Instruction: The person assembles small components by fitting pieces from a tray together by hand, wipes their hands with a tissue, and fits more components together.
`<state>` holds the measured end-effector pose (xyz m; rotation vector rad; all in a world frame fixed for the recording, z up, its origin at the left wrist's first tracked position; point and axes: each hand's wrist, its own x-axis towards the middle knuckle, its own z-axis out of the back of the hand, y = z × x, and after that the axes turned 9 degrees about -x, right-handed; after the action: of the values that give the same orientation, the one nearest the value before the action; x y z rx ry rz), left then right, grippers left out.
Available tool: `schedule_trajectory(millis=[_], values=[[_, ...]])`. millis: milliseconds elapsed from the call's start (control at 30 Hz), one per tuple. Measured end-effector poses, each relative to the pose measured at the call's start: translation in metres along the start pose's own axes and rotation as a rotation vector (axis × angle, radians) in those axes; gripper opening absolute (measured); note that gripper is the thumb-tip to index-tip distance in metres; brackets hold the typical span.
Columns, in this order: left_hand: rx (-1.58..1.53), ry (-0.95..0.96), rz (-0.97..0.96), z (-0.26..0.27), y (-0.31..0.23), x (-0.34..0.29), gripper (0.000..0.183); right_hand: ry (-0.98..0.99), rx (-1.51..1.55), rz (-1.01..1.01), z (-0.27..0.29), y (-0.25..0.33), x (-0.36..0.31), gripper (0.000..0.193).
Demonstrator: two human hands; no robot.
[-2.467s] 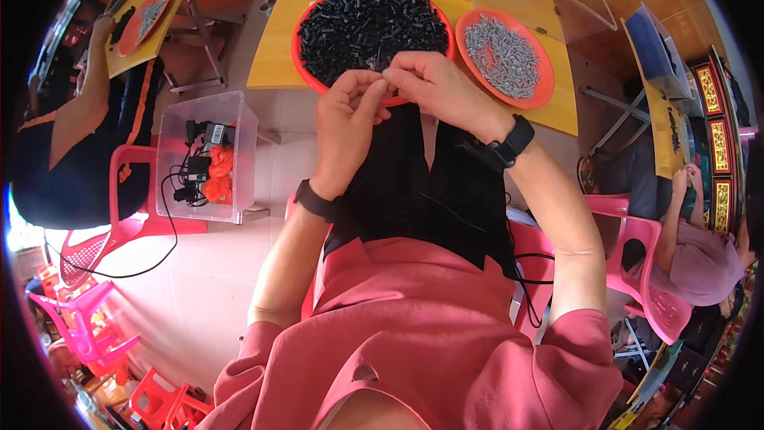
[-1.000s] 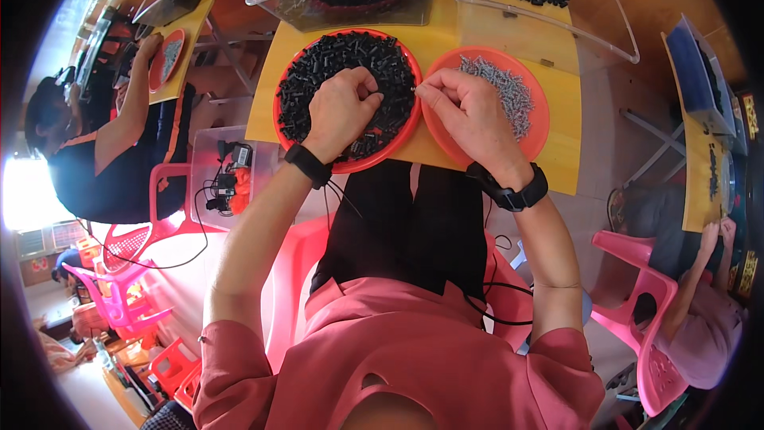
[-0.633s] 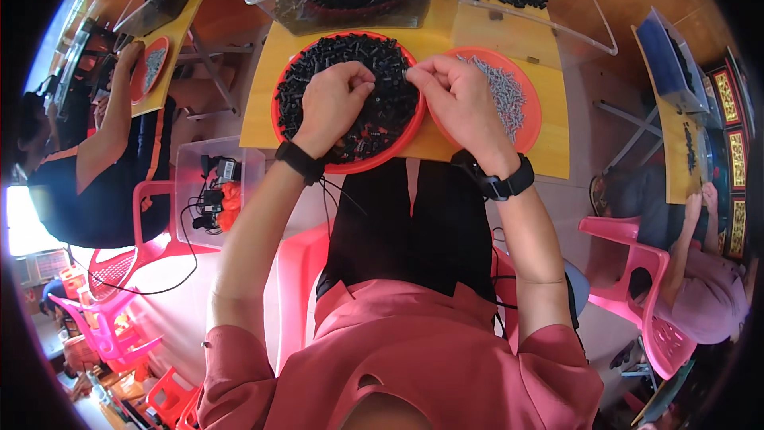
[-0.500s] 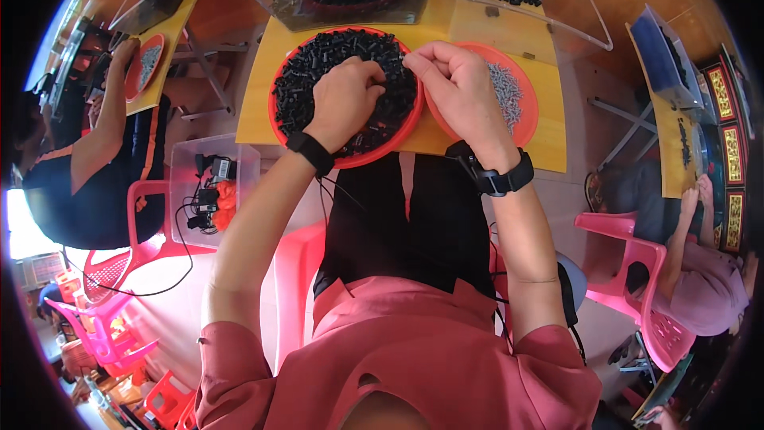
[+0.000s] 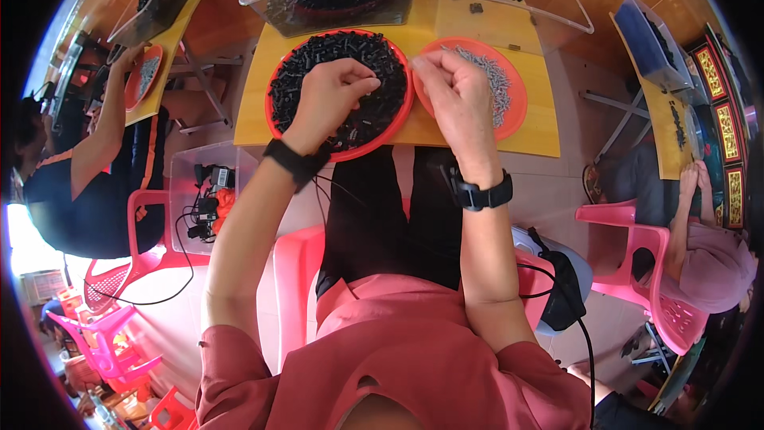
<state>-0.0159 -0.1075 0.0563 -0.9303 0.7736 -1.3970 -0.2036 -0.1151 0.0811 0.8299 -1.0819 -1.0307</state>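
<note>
My left hand (image 5: 328, 99) hangs over a round red tray (image 5: 275, 123) heaped with small black plastic pieces (image 5: 382, 56). Its thumb and fingers are pinched together, and whatever they hold is too small to make out. My right hand (image 5: 458, 91) is between this tray and a second red plate (image 5: 516, 115), which carries many small grey screw-like pieces (image 5: 498, 91). Thumb and forefinger of that hand are also pressed together near the black-piece tray's right rim. Anything between those fingertips cannot be made out. A gap separates the two hands.
Both trays rest on a yellow table (image 5: 255, 103). Behind them stand clear plastic bins (image 5: 334, 20) with more black pieces. A clear box (image 5: 187, 183) of cables and adapters sits left on the floor. People work at side tables, near pink chairs (image 5: 637, 247).
My left hand has lifted off the black pieces, its fingertips now showing pinched. My right hand has moved slightly left and stays pinched. The whole view has shifted a little.
</note>
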Motion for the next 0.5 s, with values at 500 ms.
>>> schedule_trajectory(millis=[500], values=[[-1.454,-0.041,0.361,0.016,-0.009,-0.117,0.018,0.125,-0.313,0.299,-0.037,0.049,-0.077,0.009]])
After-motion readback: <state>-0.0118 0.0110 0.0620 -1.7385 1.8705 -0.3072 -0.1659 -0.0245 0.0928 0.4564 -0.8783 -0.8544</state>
